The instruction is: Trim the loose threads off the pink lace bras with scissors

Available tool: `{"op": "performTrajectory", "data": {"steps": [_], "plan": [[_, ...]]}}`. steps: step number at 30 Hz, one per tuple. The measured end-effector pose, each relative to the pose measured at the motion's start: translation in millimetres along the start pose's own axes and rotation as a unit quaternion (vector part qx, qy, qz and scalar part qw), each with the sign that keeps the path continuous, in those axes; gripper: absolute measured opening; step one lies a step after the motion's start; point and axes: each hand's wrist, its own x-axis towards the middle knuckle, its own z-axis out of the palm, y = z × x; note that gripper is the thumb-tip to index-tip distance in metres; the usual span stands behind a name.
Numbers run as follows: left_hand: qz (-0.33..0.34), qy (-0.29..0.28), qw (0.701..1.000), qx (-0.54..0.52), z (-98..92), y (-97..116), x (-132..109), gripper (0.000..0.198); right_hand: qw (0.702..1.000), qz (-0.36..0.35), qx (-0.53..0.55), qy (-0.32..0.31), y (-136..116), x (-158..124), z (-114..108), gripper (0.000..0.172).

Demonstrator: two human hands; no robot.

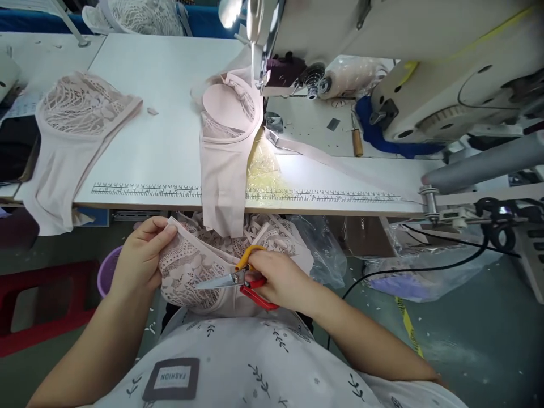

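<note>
In my lap, below the table edge, lies a pale pink lace bra piece. My left hand pinches its upper left edge between thumb and fingers. My right hand is closed around scissors with one yellow and one red handle loop. Their blades point left across the lace. Another bra piece, with a moulded cup, lies beneath the sewing machine's needle and hangs over the table's front edge. To the left, a similar lace piece rests on the table, partly overhanging it.
The sewing machine fills the upper right. A printed ruler runs along the table front. A dark phone lies far left. A red stool, purple bin and clear plastic bags are below. A black cable hangs right.
</note>
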Motion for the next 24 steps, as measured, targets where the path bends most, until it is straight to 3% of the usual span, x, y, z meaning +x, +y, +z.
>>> {"op": "performTrajectory", "data": {"steps": [3,9,16,24], "plan": [[-0.036,0.0,0.999,-0.039,-2.2,-2.0,4.1,0.028,0.999,-0.022,-0.036,-0.011,5.7,-7.5,-8.2,0.028],[-0.053,-0.014,0.997,-0.062,-3.5,-1.1,6.3,0.028,0.996,0.007,-0.089,0.0,13.9,-14.3,-6.6,0.023],[0.017,0.021,0.999,-0.037,-13.1,1.4,-0.9,0.03,0.996,-0.045,-0.063,0.039,10.8,-26.7,-10.9,0.019],[0.089,0.021,0.996,-0.006,-25.3,-0.2,-17.9,0.021,0.995,-0.029,-0.09,0.034,8.7,-57.7,-17.5,0.02]]}}
